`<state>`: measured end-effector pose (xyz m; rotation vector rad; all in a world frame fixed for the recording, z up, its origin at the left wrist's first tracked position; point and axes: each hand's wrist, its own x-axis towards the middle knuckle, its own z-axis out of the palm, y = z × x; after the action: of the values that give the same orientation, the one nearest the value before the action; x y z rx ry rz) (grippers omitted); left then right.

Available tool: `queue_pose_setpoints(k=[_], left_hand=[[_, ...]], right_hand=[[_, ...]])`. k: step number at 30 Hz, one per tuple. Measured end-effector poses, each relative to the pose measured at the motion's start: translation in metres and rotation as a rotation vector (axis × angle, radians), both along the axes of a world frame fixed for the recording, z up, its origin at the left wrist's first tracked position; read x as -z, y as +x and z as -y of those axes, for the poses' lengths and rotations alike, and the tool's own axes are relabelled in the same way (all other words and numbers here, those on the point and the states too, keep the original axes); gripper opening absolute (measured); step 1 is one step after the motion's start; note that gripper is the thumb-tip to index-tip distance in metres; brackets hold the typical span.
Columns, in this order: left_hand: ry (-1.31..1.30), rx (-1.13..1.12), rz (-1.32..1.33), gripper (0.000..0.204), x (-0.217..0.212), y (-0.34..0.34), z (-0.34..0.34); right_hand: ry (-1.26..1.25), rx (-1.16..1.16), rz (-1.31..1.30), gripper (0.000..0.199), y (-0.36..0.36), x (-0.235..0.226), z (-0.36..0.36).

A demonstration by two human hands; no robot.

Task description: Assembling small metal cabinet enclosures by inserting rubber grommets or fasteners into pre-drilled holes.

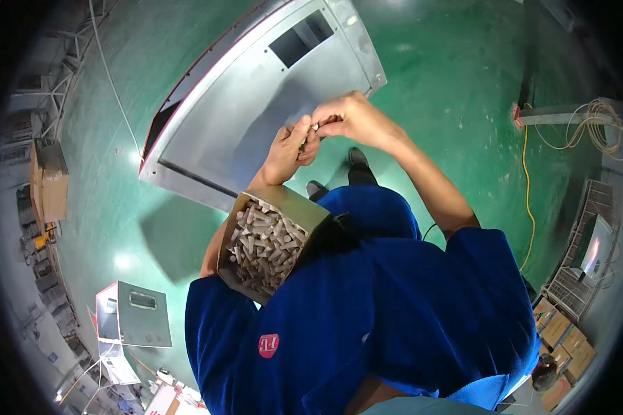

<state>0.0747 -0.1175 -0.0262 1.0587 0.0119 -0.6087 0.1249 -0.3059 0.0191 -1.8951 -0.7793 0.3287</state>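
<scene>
Just over the near edge of a grey metal cabinet (218, 135), my two hands meet. My left hand (284, 155) is closed around a few small pale pieces that show between the fingers; they look like the tapered plugs in the box. With thumb and fingertips, my right hand (351, 119) pinches at a small pale plug (315, 127) at the left thumb. An open cardboard box (298, 205) rests on my left forearm against my body. Many whitish-grey tapered plugs (266, 245) fill it.
The cabinet stands on a green floor (436, 104) and has a rectangular cutout (301, 39). A smaller grey metal housing (144, 315) is at the lower left. A yellow cable (526, 180) runs along the right, near a coiled hose (599, 128) and a wire rack (578, 256).
</scene>
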Motion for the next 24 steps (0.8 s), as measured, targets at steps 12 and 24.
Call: queue_pose_setpoints(k=[12, 24], left_hand=[[-0.424, -0.207, -0.305, 0.024, -0.001, 0.002, -0.025], [-0.354, -0.226, -0.376, 0.024, 0.026, -0.012, -0.032]], right_hand=[[0.314, 0.546, 0.322, 0.01, 0.171, -0.005, -0.005], [0.196, 0.327, 0.379, 0.006, 0.236, 0.009, -0.025]])
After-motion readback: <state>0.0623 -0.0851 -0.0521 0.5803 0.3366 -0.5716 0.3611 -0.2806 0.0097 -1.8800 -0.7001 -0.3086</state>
